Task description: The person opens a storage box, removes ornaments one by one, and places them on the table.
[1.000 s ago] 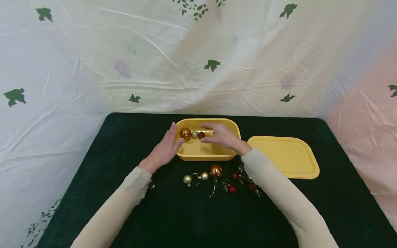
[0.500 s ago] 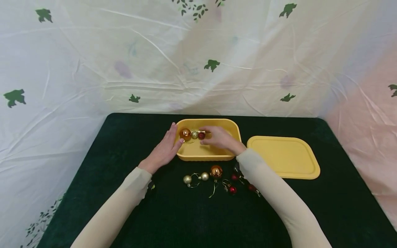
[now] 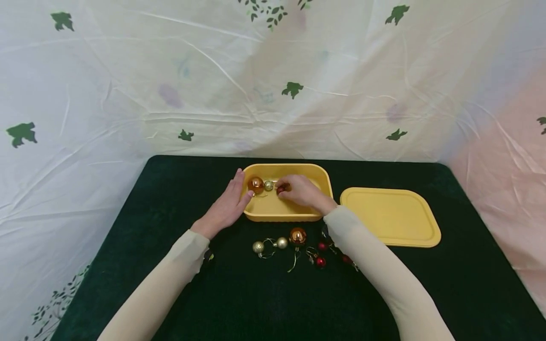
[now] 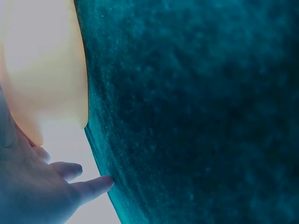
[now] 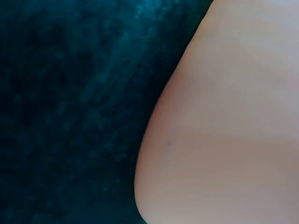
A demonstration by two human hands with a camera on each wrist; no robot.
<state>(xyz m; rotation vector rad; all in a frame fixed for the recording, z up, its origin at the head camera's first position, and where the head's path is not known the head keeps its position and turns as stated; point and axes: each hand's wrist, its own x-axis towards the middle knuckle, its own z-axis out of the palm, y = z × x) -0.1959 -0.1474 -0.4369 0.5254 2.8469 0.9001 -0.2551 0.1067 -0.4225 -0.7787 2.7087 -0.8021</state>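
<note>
Red bauble [image 3: 281, 190] pinched by right hand [image 3: 301, 191]; left hand [image 3: 223, 206] outstretched at box [image 3: 283, 218]; gold bauble [image 3: 268, 185], copper bauble [image 3: 256, 184] near.

Baubles [image 3: 256, 185] lie in the box [image 3: 283, 218] and before it, the lid [image 3: 390, 217] to its right

I'm watching right hand [image 3: 302, 192] pinching red bauble [image 3: 280, 190] inside yellow box [image 3: 283, 218], left hand [image 3: 225, 205] touching its side, lid [image 3: 390, 217] lying near

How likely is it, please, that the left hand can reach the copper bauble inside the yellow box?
Probably yes: the left hand is at the left side of the yellow box, its thumb close to the copper bauble, and the lid lies off to the right.
</note>
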